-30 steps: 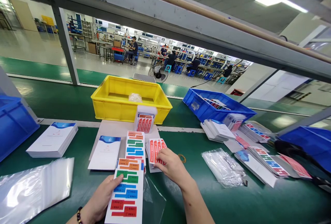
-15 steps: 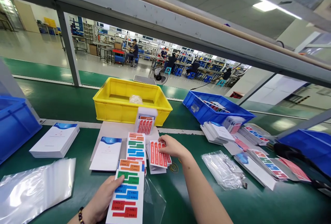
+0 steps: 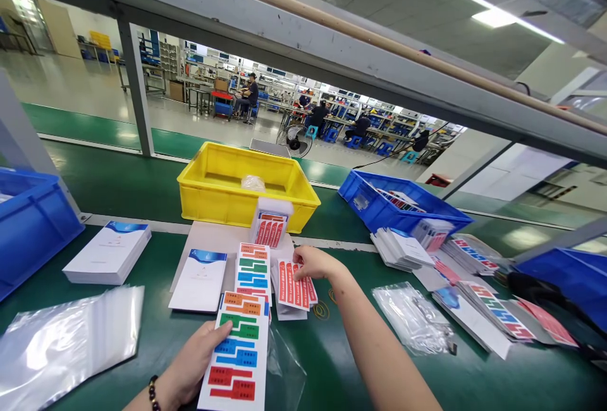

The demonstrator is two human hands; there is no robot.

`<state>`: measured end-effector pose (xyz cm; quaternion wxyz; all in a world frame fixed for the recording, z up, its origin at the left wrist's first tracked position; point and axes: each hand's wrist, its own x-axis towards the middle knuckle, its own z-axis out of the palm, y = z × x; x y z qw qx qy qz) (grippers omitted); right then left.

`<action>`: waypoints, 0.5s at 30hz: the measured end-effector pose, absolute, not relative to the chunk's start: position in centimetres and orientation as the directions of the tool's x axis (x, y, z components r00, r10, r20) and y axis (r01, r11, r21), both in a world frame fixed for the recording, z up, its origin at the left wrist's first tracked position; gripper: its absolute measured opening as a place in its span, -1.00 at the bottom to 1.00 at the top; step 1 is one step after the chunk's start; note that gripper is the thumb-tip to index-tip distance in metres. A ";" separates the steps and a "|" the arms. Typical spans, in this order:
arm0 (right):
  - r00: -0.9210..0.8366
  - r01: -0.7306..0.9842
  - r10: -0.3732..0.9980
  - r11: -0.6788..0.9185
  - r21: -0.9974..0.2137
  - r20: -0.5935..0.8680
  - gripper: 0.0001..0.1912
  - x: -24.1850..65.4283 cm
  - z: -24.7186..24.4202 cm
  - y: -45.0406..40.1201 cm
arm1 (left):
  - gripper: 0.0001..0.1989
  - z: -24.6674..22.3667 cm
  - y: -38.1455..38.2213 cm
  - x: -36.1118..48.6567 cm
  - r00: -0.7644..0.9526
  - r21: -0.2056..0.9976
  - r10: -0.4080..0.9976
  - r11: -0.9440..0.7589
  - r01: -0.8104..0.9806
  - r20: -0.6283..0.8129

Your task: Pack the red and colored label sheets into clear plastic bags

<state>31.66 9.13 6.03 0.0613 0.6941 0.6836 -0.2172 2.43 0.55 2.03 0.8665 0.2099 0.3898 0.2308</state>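
My left hand (image 3: 196,355) is closed on a white sticker sheet (image 3: 237,360) with orange, green, blue and red labels, thumb on its face. A blue edge shows behind that sheet. My right hand (image 3: 317,263) pinches the top of a red sticker sheet (image 3: 290,284) on a small pile; its fingertips are partly hidden. Between the hands lies a stack of coloured sticker sheets (image 3: 252,265). Left of it is a stack of white booklets (image 3: 198,281) with a blue top band. A clear bag (image 3: 287,367) lies under the held sheet's right side.
Behind stand a yellow bin (image 3: 213,199) and a blue bin (image 3: 365,199). A thick booklet stack (image 3: 107,256) and clear bags (image 3: 90,335) lie left. Rubber bands (image 3: 321,311), a bag of small parts (image 3: 412,319) and more sheets (image 3: 497,310) are on the right.
The whole view has shifted slightly to the right. Both hands keep nearly the same place, the left on the coloured sheet and the right at the red sticker sheets.
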 end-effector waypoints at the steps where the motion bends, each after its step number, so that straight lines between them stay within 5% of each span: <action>1: -0.027 0.976 0.920 -0.061 -0.211 -0.391 -0.60 31.7 6.0 9.2 | -0.54 2.1 0.6 2.4 0.592 0.543 0.563 0.806 -0.236 -0.577; 10: 0.021 0.933 0.949 -0.132 -0.336 -0.315 -0.53 31.4 6.0 8.8 | -0.54 2.4 0.4 2.3 0.584 0.545 0.568 0.803 -0.241 -0.579; 15: -0.017 0.802 0.976 -0.117 -0.585 -0.218 -0.86 32.5 6.8 7.2 | -0.54 2.3 0.5 2.5 0.579 0.527 0.584 0.799 -0.288 -0.569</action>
